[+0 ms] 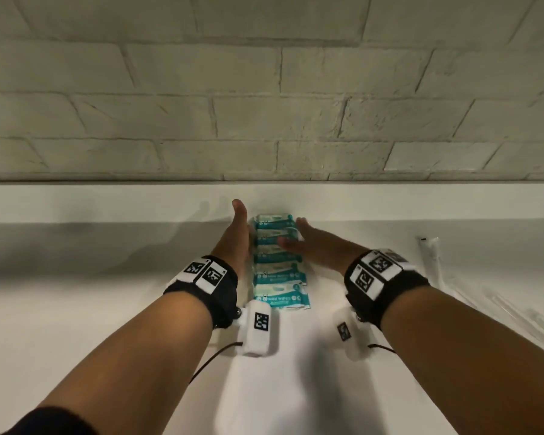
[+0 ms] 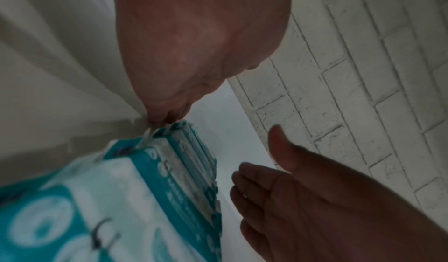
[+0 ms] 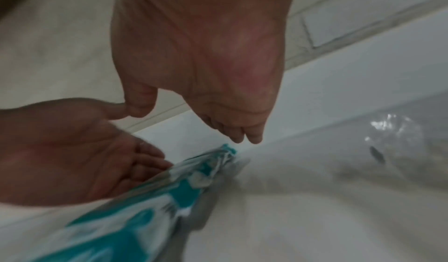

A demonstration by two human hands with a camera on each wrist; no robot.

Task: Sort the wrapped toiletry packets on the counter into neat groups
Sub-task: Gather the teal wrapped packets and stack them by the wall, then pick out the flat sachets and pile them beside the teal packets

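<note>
We have the wipes (image 1: 278,262) lined up in an overlapping row on the bench (image 1: 107,309), running from near us toward 12 o'clock, its far end just short of the wall ledge (image 1: 139,199). Our left hand (image 1: 236,237) lies flat and straight-fingered against the row's 9 o'clock edge; our right hand (image 1: 314,243), fingers straight too, sits at the 3 o'clock side, fingertips on or just above the packets. Neither grips anything. We judge this to be the squaring-up step: the next move calls for pressing both palms gently inward so the edges align without buckling the soft wrappers. There is open bench at 9 o'clock; at 3 o'clock clear wrapped items (image 1: 434,255) lie well apart, a group we should keep separate.
</note>
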